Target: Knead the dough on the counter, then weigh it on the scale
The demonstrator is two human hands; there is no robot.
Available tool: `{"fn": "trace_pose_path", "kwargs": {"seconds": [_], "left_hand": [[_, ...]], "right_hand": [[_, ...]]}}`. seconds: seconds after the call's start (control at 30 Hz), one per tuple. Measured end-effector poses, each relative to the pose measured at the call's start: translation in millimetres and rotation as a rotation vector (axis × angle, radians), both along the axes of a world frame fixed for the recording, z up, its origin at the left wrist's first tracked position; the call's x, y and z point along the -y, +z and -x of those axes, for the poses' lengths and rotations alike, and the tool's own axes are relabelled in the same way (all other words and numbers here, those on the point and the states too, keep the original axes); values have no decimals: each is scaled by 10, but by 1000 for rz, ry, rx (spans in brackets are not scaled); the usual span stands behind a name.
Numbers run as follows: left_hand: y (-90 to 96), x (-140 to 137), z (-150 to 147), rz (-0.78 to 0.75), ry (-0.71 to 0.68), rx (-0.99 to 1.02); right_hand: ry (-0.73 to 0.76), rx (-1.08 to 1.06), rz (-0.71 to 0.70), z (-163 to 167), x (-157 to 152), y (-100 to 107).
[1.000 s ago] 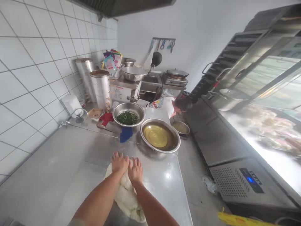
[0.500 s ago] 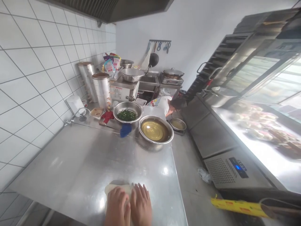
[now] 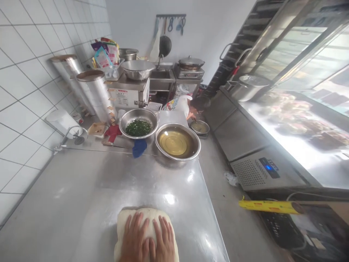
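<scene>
At bottom centre of the frame, left hand (image 3: pixel 134 238) and right hand (image 3: pixel 164 240) lie flat, fingers spread, side by side on the dough (image 3: pixel 145 216), pressing not gripping. Dough sits on the steel surface (image 3: pixel 81 189). Above, a bowl of greens (image 3: pixel 138 123), a bowl of liquid (image 3: pixel 177 142), a blue cloth (image 3: pixel 139 147).

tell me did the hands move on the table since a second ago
Yes. Both the left hand and right hand, flat on the dough, came back toward the table's near edge, farther from the oil bowl.
</scene>
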State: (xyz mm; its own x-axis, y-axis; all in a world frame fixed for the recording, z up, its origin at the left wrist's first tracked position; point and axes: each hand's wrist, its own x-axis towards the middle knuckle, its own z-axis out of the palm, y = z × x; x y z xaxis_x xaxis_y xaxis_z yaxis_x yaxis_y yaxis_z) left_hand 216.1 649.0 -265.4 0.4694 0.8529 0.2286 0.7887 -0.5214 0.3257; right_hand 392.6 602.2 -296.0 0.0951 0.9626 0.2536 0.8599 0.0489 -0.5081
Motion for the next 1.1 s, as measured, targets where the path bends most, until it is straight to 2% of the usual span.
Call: {"fn": "trace_pose_path", "kwargs": {"seconds": [0.07, 0.13, 0.2, 0.27, 0.3, 0.33, 0.4, 0.43, 0.5, 0.53, 0.6, 0.67, 0.7, 0.77, 0.8, 0.87, 0.93, 1.0, 1.07, 1.1], "left_hand": [[71, -388, -19, 115, -8, -26], [177, -831, -110, 300, 59, -64], [292, -1228, -225, 350, 89, -68], [415, -1460, -294, 402, 106, -84], [481, -1483, -294, 424, 84, -92], [549, -1432, -267, 438, 50, -98], [672, -1112, -132, 426, -41, -103], [717, -861, -29, 405, -81, -102], [759, -260, 219, 335, -113, -102], [757, 45, 345, 292, -129, -105], [726, 560, 550, 29, -201, -84], [695, 860, 637, -21, -175, -45], [686, 924, 629, 2, -125, -14], [658, 926, 528, 36, 45, 54], [623, 895, 451, 12, 120, 75], [482, 836, 294, -90, 183, 71], [248, 821, 194, -154, 181, 65], [-1, 814, 180, -147, 162, 87], [-157, 744, 225, -102, 130, 101], [-177, 669, 250, -61, 103, 89]], "right_hand": [[-34, 11, 46, -17, -357, 149], [-49, -2, 125, 3, -780, 318], [-140, -15, 217, 39, -1160, 481], [-164, -22, 315, 53, -1364, 623], [-136, -29, 363, 41, -1368, 683], [-85, -36, 403, 13, -1299, 736], [51, -57, 422, -78, -963, 820], [120, -71, 402, -129, -722, 858], [206, -124, 273, -207, -202, 935], [203, -163, 222, -220, 34, 975], [70, -241, 182, -174, 382, 1037], [-123, -250, 130, -40, 549, 1030], [-179, -219, 91, 48, 584, 987], [-175, -125, 5, 222, 620, 818], [-148, -87, -34, 291, 641, 703], [-133, -69, -99, 367, 708, 446], [-151, -115, -156, 352, 788, 203], [-162, -146, -206, 271, 831, 18], [-123, -93, -216, 174, 795, -76], [-92, -37, -204, 136, 739, -83]]}}
